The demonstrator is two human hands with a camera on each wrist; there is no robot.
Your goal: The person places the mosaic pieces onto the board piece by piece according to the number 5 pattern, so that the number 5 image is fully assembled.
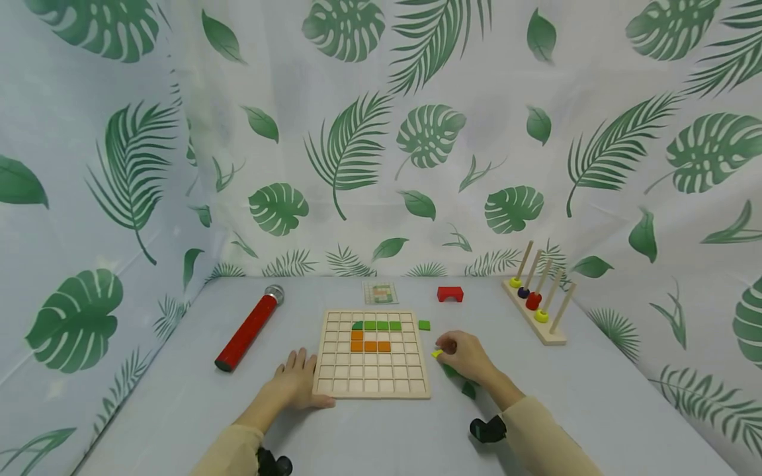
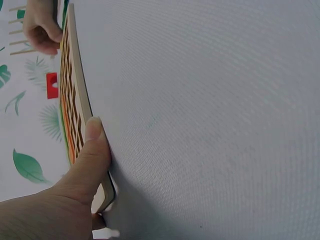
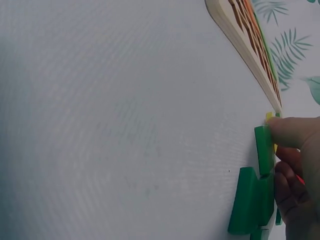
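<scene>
A wooden grid board [image 1: 372, 387] lies on the table, with a row of green pieces [image 1: 383, 326] and several orange pieces [image 1: 370, 346] in its cells. My left hand [image 1: 293, 383] rests at the board's near left corner, fingers extended beside its left edge and thumb [image 2: 93, 132] against the near edge. Right of the board, my right hand [image 1: 467, 359] pinches a small yellow piece [image 1: 437, 354] between thumb and fingertips. Dark green blocks [image 3: 243, 201] lie below that hand, partly hidden by it. A single light green square [image 1: 424, 325] sits just off the board's right edge.
Behind the board lies a pattern card [image 1: 380, 293], with a red arch block [image 1: 450, 294] to its right. A wooden peg stand [image 1: 538, 314] with coloured beads is at the far right. A red tube with a silver end [image 1: 247, 332] lies on the left. Leaf-print curtains surround the table.
</scene>
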